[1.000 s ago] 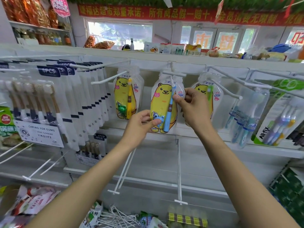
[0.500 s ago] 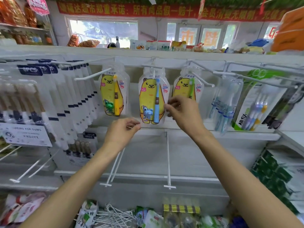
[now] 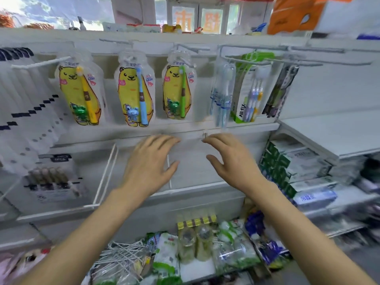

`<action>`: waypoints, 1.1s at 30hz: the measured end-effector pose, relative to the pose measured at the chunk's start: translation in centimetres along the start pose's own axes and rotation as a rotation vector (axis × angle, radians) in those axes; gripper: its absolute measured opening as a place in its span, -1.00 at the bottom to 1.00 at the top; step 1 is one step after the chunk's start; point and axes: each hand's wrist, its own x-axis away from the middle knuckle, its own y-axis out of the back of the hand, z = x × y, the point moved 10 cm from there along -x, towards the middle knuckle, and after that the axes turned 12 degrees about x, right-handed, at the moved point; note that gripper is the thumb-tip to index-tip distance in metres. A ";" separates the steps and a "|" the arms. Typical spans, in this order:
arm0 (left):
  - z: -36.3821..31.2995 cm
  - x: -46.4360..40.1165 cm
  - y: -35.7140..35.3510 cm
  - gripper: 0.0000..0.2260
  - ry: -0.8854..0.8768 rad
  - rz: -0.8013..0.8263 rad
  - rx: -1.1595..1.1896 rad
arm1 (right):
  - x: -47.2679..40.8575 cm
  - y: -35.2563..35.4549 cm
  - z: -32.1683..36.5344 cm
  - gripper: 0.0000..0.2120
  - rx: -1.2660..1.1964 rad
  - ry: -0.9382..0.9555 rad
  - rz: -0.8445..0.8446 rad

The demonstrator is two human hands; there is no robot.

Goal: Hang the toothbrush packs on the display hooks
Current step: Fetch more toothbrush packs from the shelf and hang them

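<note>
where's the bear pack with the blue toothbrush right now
In the head view, the blue toothbrush pack hangs on a hook, upper centre-left, between the yellow toothbrush pack and the green toothbrush pack.

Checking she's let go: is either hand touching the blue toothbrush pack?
Apart. The head view shows the left hand and right hand open below the blue toothbrush pack, with bare shelf between.

Motion-blurred fingers [image 3: 164, 140] of both hands; loose packs [image 3: 205, 254] below cut off by edge.
</note>
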 end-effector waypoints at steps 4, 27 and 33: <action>-5.2 -1.1 -2.2 -0.52 -0.087 0.012 0.022 | 4.2 1.4 -3.1 -0.52 0.091 -0.028 0.052; -42.4 -11.0 -22.7 -0.52 -0.401 0.145 0.264 | 28.1 14.0 -35.9 -0.45 0.249 -0.398 0.111; -51.0 -14.9 -27.5 -0.52 -0.465 0.175 0.297 | 32.5 16.6 -44.7 -0.45 0.283 -0.483 0.131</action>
